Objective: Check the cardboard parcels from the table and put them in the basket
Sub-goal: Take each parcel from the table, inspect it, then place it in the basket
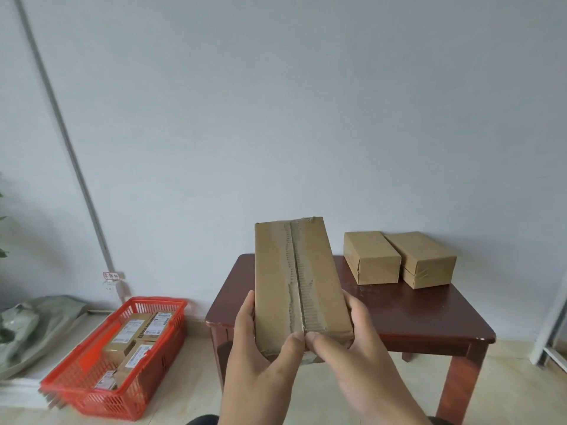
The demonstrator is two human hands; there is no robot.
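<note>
Parcel (299,283) is held up above the near edge of the table (399,317), taped seam toward the camera, seemingly for checking, left hand (260,348) and right hand (346,342) gripping its sides, thumbs pressing its near end.

Dark wooden table (399,314), lower right of frame: two cardboard parcels (399,259) side by side, touching, at far right corner.
</note>
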